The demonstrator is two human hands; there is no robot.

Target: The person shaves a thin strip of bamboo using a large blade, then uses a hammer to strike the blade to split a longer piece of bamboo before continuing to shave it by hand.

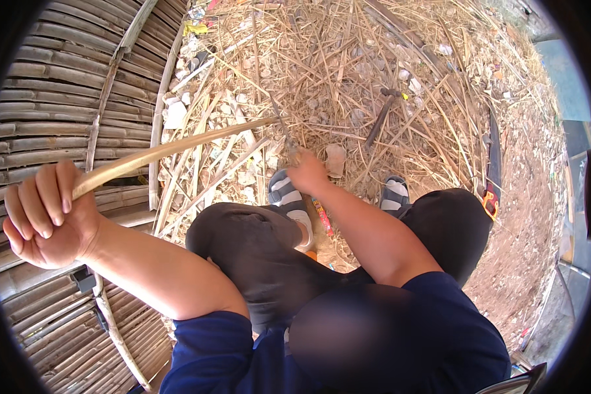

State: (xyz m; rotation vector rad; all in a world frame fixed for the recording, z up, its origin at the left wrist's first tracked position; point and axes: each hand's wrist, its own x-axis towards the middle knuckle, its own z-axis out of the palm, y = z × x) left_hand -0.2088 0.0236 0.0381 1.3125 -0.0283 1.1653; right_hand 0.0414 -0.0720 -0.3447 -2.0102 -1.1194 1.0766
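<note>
A long, pale bamboo strip (171, 148) slants from the left toward the middle of the view. Its near end is in my left hand (54, 217), closed round it with the fingers partly lifted. My right hand (306, 173) grips a knife by its handle, low between my feet. The thin dark knife blade (279, 115) points away from me and meets or crosses the far end of the strip. Whether it cuts into the bamboo is too small to tell.
Bamboo slat walls (52, 98) stand close on my left. A hammer (381, 117) lies among straw and bamboo splinters ahead. On the right rests a handsaw (493, 164) with an orange and red handle. A flat stone (335, 161) sits near my sandalled left foot (284, 190).
</note>
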